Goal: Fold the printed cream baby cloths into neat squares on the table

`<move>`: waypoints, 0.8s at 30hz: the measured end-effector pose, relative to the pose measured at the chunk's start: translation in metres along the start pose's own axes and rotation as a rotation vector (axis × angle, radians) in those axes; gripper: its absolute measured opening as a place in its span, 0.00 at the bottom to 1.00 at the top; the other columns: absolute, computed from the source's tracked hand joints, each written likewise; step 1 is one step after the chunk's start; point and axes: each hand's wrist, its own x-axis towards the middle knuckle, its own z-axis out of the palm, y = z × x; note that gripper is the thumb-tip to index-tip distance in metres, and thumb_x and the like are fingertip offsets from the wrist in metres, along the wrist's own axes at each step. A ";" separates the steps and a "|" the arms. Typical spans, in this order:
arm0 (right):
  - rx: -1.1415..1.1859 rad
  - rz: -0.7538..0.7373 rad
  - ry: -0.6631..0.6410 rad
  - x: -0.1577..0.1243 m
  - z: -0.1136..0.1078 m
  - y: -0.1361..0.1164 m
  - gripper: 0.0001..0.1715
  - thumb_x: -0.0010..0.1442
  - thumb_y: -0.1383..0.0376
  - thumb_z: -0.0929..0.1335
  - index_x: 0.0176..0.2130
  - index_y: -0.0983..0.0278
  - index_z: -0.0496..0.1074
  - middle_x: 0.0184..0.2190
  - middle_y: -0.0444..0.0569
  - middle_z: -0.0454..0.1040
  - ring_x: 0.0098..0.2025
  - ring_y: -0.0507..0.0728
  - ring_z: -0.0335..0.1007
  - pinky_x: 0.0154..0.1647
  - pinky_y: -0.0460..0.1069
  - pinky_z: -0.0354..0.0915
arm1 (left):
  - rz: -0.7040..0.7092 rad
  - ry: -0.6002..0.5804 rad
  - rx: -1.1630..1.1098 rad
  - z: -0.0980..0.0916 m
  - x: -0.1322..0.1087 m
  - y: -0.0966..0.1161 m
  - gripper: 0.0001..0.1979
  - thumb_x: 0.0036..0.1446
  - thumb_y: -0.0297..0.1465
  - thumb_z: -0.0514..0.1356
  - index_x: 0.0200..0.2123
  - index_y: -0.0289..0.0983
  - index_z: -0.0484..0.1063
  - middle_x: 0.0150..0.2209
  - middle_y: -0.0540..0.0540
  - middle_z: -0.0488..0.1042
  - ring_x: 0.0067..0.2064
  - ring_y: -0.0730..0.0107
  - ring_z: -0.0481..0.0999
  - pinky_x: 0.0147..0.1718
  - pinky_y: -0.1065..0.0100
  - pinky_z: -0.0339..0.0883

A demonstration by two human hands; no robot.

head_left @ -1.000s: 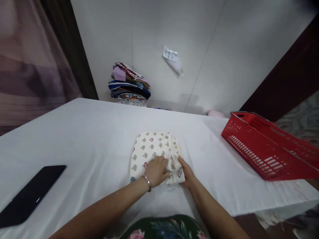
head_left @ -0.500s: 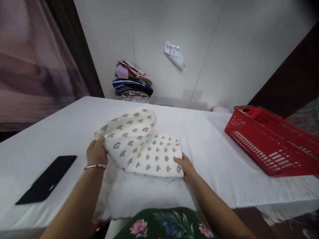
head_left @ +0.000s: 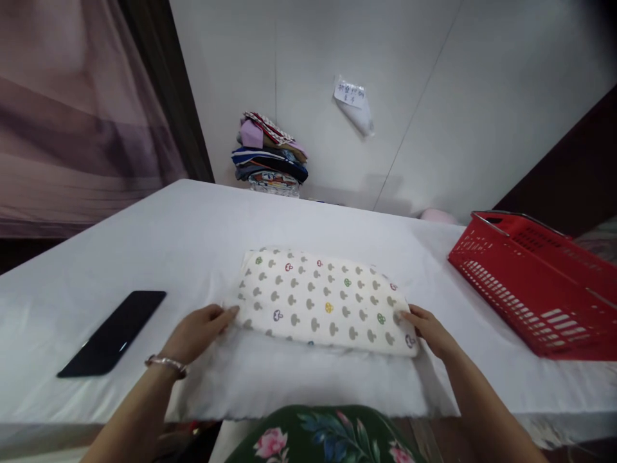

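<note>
A white cloth printed with grey and coloured mushrooms lies stretched out as a long folded strip in front of me. Its left end is pinched between the thumb and fingers of my left hand, which has a bracelet at the wrist. My right hand grips the lower right end, thumb on top and fingers partly hidden beneath. The strip is nearly flat, with its right end rounded at the top.
A black phone lies to the left on the white-covered table. Folded clothes are stacked at the back by the wall. A red plastic basket stands at the right. A paper note hangs on the wall.
The cloth's left part, raised and curled before, is now spread flat to the left. Both hands have lowered it, and the right hand with its end appears farther right.
</note>
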 end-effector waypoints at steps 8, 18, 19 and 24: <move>-0.181 -0.108 0.154 0.062 0.008 -0.023 0.14 0.43 0.56 0.73 0.30 0.61 0.77 0.29 0.50 0.77 0.31 0.59 0.70 0.31 0.51 0.63 | 0.090 0.035 0.392 0.021 0.079 0.048 0.20 0.54 0.46 0.50 0.38 0.37 0.70 0.43 0.39 0.74 0.43 0.56 0.74 0.38 0.61 0.65; -0.014 -0.470 0.234 0.067 0.034 -0.065 0.13 0.44 0.60 0.71 0.31 0.62 0.70 0.17 0.38 0.65 0.20 0.49 0.57 0.25 0.47 0.54 | -0.030 0.006 0.310 0.051 0.132 0.047 0.21 0.51 0.36 0.54 0.48 0.33 0.67 0.50 0.35 0.70 0.49 0.56 0.71 0.45 0.63 0.63; 0.013 -0.493 0.216 0.057 0.034 -0.066 0.12 0.43 0.60 0.71 0.30 0.62 0.69 0.18 0.38 0.65 0.21 0.48 0.57 0.25 0.47 0.54 | -0.030 -0.019 0.293 0.049 0.131 0.044 0.18 0.51 0.35 0.54 0.45 0.34 0.69 0.47 0.36 0.72 0.48 0.56 0.71 0.44 0.64 0.63; 0.008 -0.554 0.077 0.002 0.026 -0.046 0.09 0.40 0.65 0.72 0.21 0.63 0.67 0.35 0.44 0.72 0.34 0.53 0.65 0.34 0.46 0.60 | 0.099 0.020 0.196 0.035 0.109 0.027 0.11 0.50 0.36 0.55 0.35 0.38 0.71 0.37 0.44 0.74 0.39 0.63 0.73 0.39 0.67 0.64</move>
